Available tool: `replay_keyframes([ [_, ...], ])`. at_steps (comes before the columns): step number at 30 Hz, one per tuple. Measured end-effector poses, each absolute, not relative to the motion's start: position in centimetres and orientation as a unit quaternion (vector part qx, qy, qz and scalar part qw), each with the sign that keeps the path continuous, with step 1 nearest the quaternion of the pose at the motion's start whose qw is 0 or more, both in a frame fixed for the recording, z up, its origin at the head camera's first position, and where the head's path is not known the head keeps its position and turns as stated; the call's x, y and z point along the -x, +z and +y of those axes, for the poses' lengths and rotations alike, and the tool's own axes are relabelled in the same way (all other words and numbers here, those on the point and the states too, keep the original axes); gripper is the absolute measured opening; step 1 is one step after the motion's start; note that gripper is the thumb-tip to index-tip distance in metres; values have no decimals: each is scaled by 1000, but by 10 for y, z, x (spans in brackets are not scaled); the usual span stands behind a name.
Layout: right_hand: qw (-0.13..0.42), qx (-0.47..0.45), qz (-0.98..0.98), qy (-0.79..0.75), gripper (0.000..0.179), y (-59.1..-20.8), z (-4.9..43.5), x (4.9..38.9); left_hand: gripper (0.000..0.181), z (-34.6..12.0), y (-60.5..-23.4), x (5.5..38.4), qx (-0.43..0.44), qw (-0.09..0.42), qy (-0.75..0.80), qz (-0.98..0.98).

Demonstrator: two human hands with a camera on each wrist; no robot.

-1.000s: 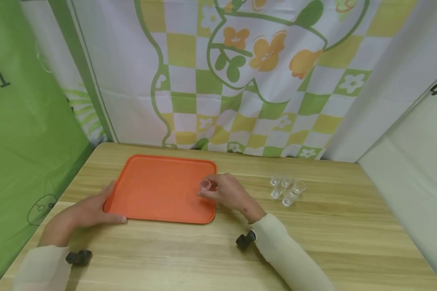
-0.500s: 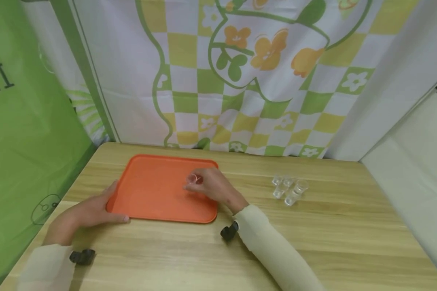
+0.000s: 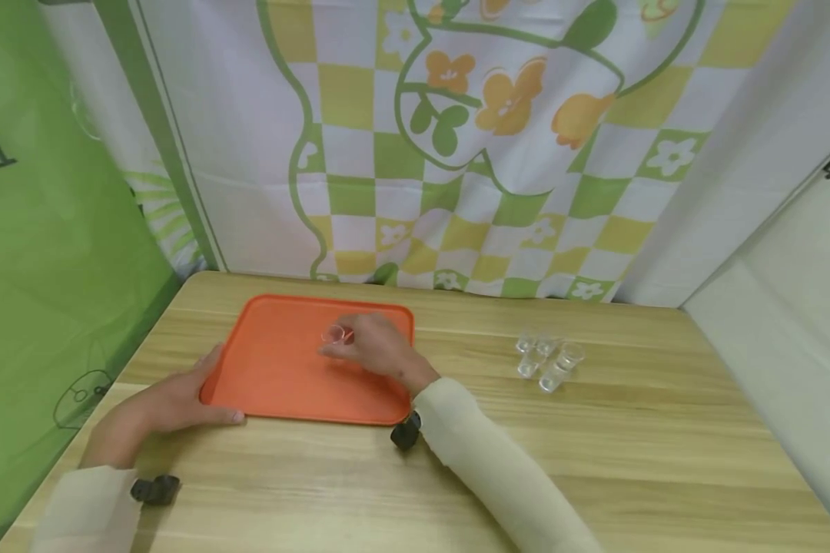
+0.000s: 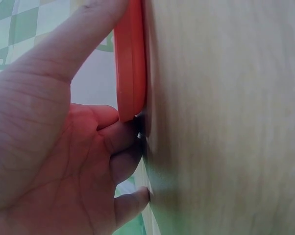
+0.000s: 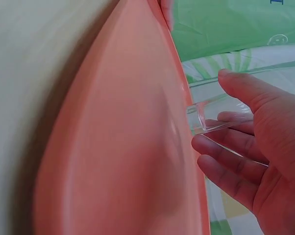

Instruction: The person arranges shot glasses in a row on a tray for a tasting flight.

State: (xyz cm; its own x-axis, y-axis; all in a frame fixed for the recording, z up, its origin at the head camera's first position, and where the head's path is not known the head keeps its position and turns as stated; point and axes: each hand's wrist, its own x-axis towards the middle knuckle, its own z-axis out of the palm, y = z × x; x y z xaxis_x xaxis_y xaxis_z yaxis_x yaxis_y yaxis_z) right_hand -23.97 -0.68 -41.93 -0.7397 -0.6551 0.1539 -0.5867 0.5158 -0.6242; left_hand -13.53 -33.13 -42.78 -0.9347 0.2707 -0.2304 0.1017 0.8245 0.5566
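An orange-red tray (image 3: 277, 376) lies on the table, its near left corner held by my left hand (image 3: 169, 401). In the left wrist view, the thumb runs along one side of the tray edge (image 4: 130, 63) and bent fingers meet its corner. My right hand (image 3: 376, 347) pinches a small clear shot glass (image 3: 333, 335) between thumb and fingers over the middle of the tray. The right wrist view shows the thick base of the shot glass (image 5: 196, 118) facing the tray, close over its surface.
Several more clear shot glasses (image 3: 556, 369) stand in a cluster on the wooden table (image 3: 636, 430), right of the tray. A patterned curtain (image 3: 491, 230) hangs behind the table's far edge. A green sheet (image 3: 55, 269) hangs along the left side.
My right hand has moved left with the shot glass, from the tray's right edge to over its middle. The left hand stays at the tray corner.
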Motion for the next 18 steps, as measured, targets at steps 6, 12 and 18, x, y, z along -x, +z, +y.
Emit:
replay_keyframes([
  [6, 57, 352, 873, -334, 29, -417, -22, 242, 127, -332, -429, 136, -102, 148, 279, 943],
  [12, 61, 348, 869, -346, 29, -422, -32, 244, 127, -333, -430, 136, -102, 150, 276, 944],
  [18, 65, 338, 868, -357, 28, -425, -39, 248, 126, -332, -429, 136, -105, 148, 273, 945],
])
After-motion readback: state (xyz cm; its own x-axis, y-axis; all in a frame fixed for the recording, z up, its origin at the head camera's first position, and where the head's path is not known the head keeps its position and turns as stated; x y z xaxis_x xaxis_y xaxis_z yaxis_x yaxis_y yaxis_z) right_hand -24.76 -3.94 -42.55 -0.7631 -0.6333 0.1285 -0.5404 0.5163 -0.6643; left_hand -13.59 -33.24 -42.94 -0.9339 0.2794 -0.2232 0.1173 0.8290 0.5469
